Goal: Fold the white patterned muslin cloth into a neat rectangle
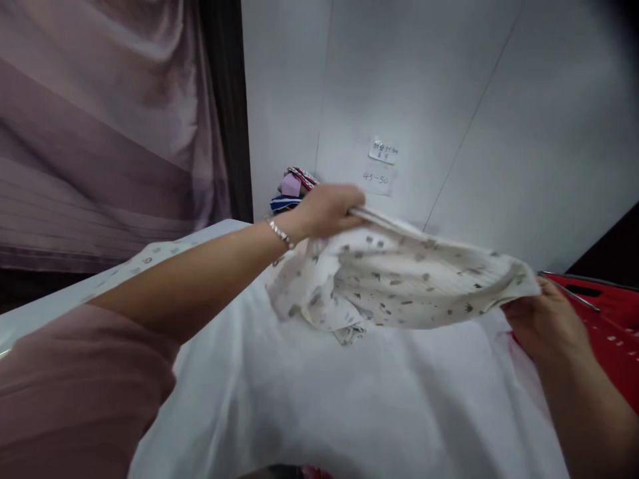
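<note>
A white cloth garment with small dark and tan prints is stretched between my hands above a white-covered table. My left hand, with a bracelet on the wrist, is closed on its upper left edge. At the far right end, my right hand grips the fabric; its fingertips are partly hidden. The left part of the garment hangs bunched, low over the sheet. Which kind of garment it is, I cannot make out.
Folded clothes are stacked at the back against the white wall panel, below paper labels. A red plastic basket stands at the right. A pinkish curtain hangs at the left. Patterned fabric lies on the table's left side.
</note>
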`<state>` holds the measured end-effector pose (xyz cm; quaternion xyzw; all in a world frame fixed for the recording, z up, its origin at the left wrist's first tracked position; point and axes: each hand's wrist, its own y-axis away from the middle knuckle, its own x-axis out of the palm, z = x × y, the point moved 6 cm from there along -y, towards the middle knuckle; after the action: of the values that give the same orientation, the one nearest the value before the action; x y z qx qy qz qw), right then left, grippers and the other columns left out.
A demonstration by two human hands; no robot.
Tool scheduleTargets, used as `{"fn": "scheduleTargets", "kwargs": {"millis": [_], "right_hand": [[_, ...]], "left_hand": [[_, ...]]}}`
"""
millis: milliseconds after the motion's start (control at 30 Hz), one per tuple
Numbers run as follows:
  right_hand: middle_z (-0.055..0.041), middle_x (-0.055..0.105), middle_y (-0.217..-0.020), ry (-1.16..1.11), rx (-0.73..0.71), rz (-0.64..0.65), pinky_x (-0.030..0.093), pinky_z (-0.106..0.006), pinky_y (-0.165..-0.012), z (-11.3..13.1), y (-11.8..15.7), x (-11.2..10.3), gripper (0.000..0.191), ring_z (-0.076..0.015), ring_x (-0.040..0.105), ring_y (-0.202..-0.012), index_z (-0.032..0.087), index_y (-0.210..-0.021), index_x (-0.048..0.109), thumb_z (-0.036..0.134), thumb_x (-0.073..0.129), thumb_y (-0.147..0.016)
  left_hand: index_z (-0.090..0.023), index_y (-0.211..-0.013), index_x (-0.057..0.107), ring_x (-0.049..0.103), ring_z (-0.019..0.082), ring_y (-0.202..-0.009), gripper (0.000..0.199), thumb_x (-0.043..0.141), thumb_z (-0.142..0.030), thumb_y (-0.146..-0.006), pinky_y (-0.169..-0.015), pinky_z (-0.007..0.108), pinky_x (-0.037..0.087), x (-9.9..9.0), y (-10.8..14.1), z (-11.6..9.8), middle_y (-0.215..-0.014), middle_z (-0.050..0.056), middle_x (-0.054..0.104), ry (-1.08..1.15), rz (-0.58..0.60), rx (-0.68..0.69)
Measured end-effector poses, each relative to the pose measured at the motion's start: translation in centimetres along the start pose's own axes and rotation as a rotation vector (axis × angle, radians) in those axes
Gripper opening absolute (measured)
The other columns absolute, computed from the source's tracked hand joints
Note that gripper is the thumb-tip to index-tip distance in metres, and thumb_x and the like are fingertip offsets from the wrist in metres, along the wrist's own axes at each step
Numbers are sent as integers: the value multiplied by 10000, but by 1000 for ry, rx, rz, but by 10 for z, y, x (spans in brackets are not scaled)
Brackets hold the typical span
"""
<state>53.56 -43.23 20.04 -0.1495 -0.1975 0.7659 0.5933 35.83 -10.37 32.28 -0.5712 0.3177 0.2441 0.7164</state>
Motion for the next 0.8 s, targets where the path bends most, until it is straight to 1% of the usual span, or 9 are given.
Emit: {"fn": "scheduleTargets", "kwargs": {"millis": [133, 200, 267, 333, 433, 500, 533, 667, 800], "right_hand": [[1, 612, -699, -143, 287, 26, 467, -293, -648, -54, 25, 6, 233, -154, 557, -670, 221, -672, 635, 359, 766, -538], [-6, 625, -715, -112, 383, 108, 459, -287, -667, -69, 36, 12, 248, -156, 559, -695, 212, -679, 650, 396, 767, -561], [-8, 629, -722, -105, 428, 189, 445, -274, -663, -74, 43, 18, 228, -154, 553, -703, 213, -689, 661, 395, 761, -595], [4, 624, -696, -114, 426, 235, 429, -267, -639, -72, 46, 20, 215, -147, 539, -669, 225, -690, 662, 410, 747, -620], [22, 619, -650, -109, 413, 266, 417, -275, -622, -63, 48, 21, 223, -141, 520, -616, 244, -678, 660, 444, 738, -619], [7, 636, -669, -76, 420, 306, 414, -279, -631, -58, 49, 22, 202, -151, 527, -637, 231, -675, 673, 394, 765, -599], [-6, 646, -693, -58, 415, 326, 414, -279, -640, -56, 50, 22, 192, -156, 530, -658, 219, -672, 681, 363, 778, -589], [-21, 647, -748, -63, 360, 327, 416, -275, -620, -48, 50, 17, 210, -149, 525, -660, 212, -646, 677, 380, 782, -577], [-21, 632, -743, -47, 366, 346, 452, -297, -705, -45, 52, 19, 202, -159, 547, -720, 210, -698, 665, 380, 754, -636]], "left_hand": [[-155, -761, 602, 494, 140, -631, 433, 524, -581, -744, -555, 225, 297, 62, 68, -5, -688, 15, 565, 250, 387, -133], [-156, -692, 575, 447, 118, -563, 457, 461, -590, -780, -513, 220, 271, 80, 91, -5, -614, -6, 515, 450, 494, -270], [-156, -631, 528, 389, 101, -512, 459, 432, -570, -803, -486, 217, 250, 87, 103, -2, -558, -24, 444, 647, 529, -400], [-158, -627, 509, 366, 95, -507, 423, 446, -537, -804, -483, 211, 257, 85, 106, 1, -557, -30, 417, 823, 512, -488], [-164, -655, 518, 377, 98, -531, 365, 472, -497, -798, -500, 204, 291, 74, 104, 3, -591, -27, 430, 990, 548, -515], [-162, -617, 507, 368, 96, -525, 367, 499, -493, -776, -494, 202, 292, 69, 103, 3, -575, -27, 414, 941, 611, -488], [-160, -597, 498, 361, 94, -519, 374, 509, -494, -764, -486, 201, 284, 66, 102, 6, -564, -28, 403, 876, 601, -483], [-164, -640, 516, 368, 91, -525, 374, 460, -505, -784, -472, 190, 276, 52, 95, 18, -583, -30, 419, 744, 360, -542], [-157, -655, 534, 386, 90, -538, 383, 458, -507, -790, -480, 188, 292, 47, 93, 14, -597, -27, 444, 723, 322, -526]]}}
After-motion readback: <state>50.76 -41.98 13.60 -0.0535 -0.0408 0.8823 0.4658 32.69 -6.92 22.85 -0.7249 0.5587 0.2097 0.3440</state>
